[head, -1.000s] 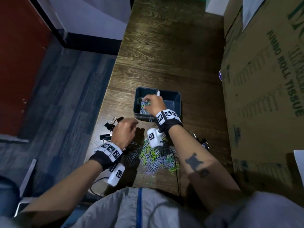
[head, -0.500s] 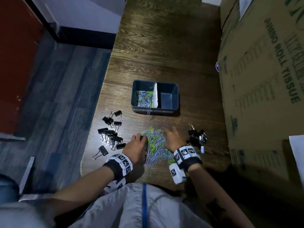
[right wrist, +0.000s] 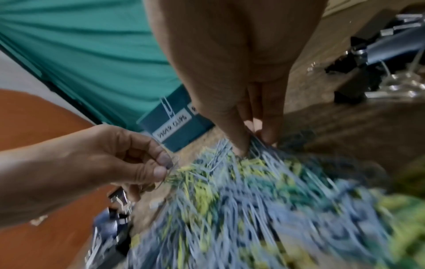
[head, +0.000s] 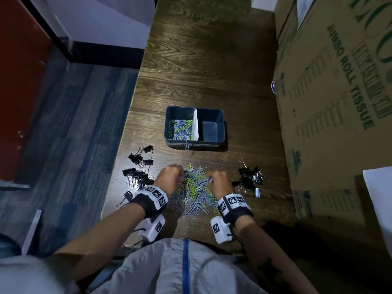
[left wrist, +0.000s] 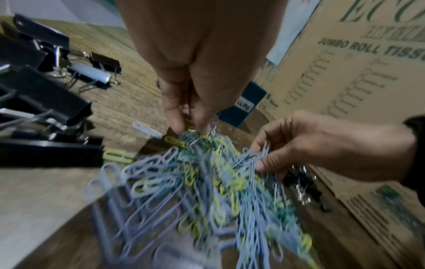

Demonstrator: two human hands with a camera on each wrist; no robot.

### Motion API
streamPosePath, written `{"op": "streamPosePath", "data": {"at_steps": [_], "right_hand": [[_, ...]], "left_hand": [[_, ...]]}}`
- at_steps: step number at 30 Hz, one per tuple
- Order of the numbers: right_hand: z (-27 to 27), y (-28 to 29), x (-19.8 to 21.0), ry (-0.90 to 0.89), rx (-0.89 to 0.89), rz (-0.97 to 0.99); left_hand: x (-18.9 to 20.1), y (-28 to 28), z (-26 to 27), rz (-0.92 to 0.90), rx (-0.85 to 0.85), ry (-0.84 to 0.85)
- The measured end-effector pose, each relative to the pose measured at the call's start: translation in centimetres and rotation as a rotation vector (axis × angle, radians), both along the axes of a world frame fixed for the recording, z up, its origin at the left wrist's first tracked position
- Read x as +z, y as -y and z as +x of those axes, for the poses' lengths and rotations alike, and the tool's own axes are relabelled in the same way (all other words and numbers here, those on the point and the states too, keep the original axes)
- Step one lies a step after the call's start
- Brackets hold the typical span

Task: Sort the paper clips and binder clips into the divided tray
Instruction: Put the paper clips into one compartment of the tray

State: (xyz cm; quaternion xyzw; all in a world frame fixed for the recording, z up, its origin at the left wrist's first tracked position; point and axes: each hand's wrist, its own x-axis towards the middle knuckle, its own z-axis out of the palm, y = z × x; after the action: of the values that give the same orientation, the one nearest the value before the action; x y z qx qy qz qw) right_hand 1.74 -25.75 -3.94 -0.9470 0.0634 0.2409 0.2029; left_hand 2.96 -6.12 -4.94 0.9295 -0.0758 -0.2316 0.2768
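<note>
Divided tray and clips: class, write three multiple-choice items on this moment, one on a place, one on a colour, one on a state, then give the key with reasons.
1. Where in the divided tray do paper clips lie?
A. left compartment
B. right compartment
C. both

2. What colour are the binder clips?
A. red
B. black
C. white

3. What are the hands doing?
A. resting flat
B. lifting the tray
C. pinching clips from the paper clip pile

Key: 1 A, the right compartment shows only bare floor. 2 B, both groups beside the pile are black. 3 C, the left hand and right hand each close fingertips on clips.
</note>
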Motion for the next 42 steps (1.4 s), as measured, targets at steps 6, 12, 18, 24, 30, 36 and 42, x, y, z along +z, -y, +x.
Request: {"op": "streamPosePath", "data": {"at_steps": [6,12,18,24,30,36,42], "right_hand": [[2.6,0.0,2.8,0.071,-0.031,0.072],[5.6,-1.1,7.3,0.177,0.021,0.196],[9.7,-3.3,10.9,0.287,0.061,0.246],[15.1,-6.0,11.2,0.340,0.049,0.217],[15.9,-6.4,10.6,0.311,0.072,0.195],[11.5,-3.4,9.1,0.285,0.029,0.237],[4.8,0.3,3.6,-0.063,0.044,0.082]], "left_hand": [[4.2,0.8,6.5,-0.144,0.107,0.130],[7.7,0.4,13.1,-0.168,0.230,0.255],[7.6,0.1,15.0,-0.096,0.224,0.285],[7.6,-1.2,13.0,-0.001,0.229,0.487],[6.8,-2.0,9.1,-0.029,0.182,0.514],[3.5,-2.1,3.2,0.039,-0.084,0.219],[1.4,-2.5,-0.9,0.325,-0.194,-0.109]]}}
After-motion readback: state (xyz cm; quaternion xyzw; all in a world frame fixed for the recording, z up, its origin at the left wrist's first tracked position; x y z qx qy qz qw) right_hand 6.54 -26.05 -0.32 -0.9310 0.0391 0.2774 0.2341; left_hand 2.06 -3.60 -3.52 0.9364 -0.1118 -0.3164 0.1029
